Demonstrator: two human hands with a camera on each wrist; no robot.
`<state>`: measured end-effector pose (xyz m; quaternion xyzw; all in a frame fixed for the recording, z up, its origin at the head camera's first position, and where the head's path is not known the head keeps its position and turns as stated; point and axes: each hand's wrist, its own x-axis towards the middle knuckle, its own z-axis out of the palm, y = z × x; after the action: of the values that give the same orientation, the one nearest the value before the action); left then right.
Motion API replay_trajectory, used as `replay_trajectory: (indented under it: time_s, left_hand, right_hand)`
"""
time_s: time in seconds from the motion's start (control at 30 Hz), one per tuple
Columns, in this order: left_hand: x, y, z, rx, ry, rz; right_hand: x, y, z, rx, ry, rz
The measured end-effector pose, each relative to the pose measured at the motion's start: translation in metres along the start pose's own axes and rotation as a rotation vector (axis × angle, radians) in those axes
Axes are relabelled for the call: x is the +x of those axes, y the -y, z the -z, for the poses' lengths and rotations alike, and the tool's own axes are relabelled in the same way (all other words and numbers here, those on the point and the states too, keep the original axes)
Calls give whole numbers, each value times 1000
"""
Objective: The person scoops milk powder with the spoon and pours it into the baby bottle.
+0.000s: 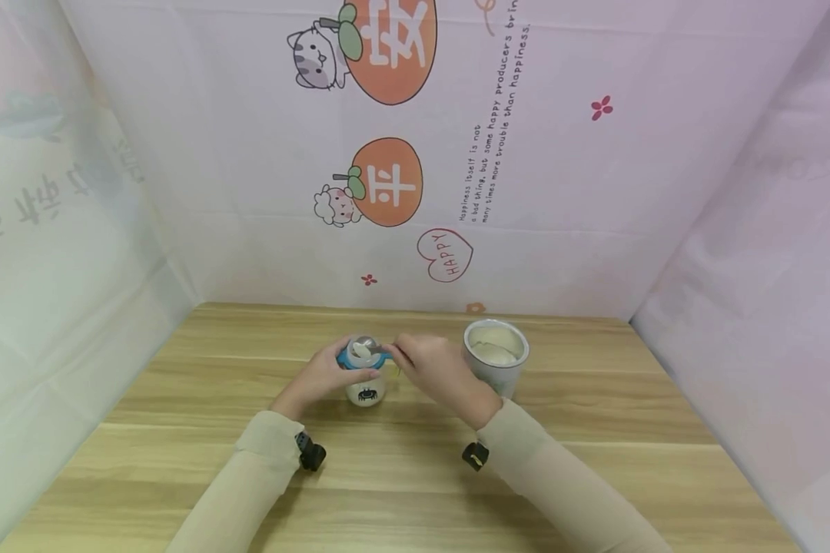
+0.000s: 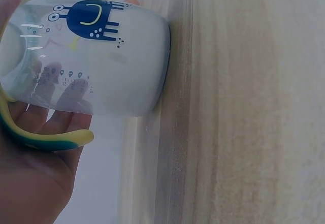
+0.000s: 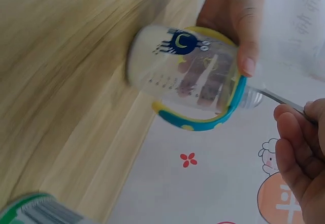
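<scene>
A clear baby bottle with a blue and yellow two-handled collar stands on the table, pale powder or liquid filling its lower part. My left hand grips it around the neck, fingers behind and thumb in front. In the right wrist view the bottle shows a dark blue cartoon print. A metal spoon is pinched by its handle between the thumb and fingers of my right hand. The spoon's bowl, carrying some pale powder, is at the bottle's open mouth. How far it reaches inside I cannot tell.
An open can of cream-coloured powder stands to the right, just beyond my right wrist. Behind the wooden table hangs a printed white cloth, with more cloth at both sides.
</scene>
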<state>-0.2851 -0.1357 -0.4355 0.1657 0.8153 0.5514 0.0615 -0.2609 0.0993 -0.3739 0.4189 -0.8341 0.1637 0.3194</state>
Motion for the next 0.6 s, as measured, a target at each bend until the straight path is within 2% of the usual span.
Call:
replay_trajectory:
  time_s: [0.3,0.47,0.6]
  left_hand:
    - [0,0,0,7,3,-9]
    - [0,-1,1,14,1,-3]
    - [0,-2,0,17,-4,7]
  right_hand:
    - [-1,0,1,-214,-34,232]
    - [-1,0,2,-213,-41,320]
    - [-1,0,3,-216,-23,347]
